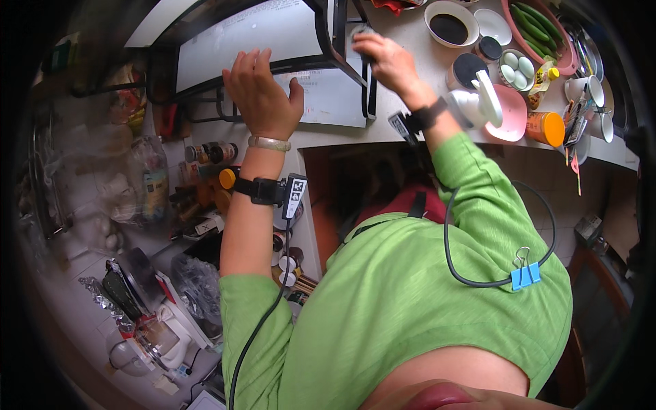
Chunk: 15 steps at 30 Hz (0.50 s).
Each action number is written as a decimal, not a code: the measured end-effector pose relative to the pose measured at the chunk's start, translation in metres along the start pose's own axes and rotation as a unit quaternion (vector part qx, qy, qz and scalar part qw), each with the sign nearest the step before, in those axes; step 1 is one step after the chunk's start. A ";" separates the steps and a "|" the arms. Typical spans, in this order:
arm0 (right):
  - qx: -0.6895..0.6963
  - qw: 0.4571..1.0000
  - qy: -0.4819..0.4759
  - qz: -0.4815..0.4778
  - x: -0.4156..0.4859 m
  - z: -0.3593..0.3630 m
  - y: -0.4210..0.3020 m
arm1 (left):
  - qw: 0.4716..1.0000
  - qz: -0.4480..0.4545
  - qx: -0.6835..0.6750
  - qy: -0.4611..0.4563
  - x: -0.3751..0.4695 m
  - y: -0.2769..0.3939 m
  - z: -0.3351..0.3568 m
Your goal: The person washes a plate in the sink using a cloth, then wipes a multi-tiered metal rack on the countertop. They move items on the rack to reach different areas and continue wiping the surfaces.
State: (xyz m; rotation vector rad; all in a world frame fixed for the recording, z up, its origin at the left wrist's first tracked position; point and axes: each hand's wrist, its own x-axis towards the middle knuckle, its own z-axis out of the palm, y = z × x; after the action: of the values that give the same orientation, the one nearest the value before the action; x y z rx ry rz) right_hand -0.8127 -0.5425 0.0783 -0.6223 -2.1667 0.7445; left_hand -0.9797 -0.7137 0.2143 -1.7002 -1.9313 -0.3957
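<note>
My left hand (266, 97) lies over the lower black edge of a metal rack (338, 61), fingers stretched and thumb apart. Whether the palm presses on the rack is hidden. A pale panel (251, 38) fills the rack's upper level, and a lower one (328, 97) bears printed writing. Just right of the rack's upright, my right hand (389, 61) holds a grey scrubber (363, 38), seemingly steel wool, blurred and partly covered by the fingers. The scrubber is close to the upright, but contact cannot be made out.
On the counter (400, 110) to the right are a bowl of dark liquid (448, 28), eggs in a bowl (516, 69), cucumbers in a pink basin (535, 28), a white pump bottle (476, 105) and an orange jar (546, 129). Jars (211, 152) and a plastic bottle (154, 179) stand left.
</note>
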 end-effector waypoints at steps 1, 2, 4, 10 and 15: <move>0.033 0.999 -0.028 -0.010 -0.012 0.000 -0.005 | 1.000 0.000 0.001 0.002 0.000 0.000 0.000; 0.054 0.998 -0.027 -0.025 -0.027 -0.001 -0.011 | 1.000 0.000 0.002 0.005 0.000 0.000 0.001; 0.109 0.994 -0.022 -0.010 -0.054 -0.004 -0.016 | 1.000 -0.004 0.004 0.007 -0.001 0.001 0.001; 0.225 0.944 -0.068 0.231 -0.106 -0.021 -0.025 | 1.000 -0.004 0.012 0.000 0.000 0.000 0.001; 0.183 0.979 0.059 0.064 -0.106 -0.015 -0.066 | 1.000 -0.003 0.009 0.007 -0.001 -0.001 0.004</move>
State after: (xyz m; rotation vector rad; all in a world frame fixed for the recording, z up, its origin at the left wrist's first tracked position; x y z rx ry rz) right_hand -0.7502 -0.6517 0.0791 -0.5978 -1.8311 1.1144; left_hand -0.9812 -0.7127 0.2107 -1.6763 -1.9253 -0.3912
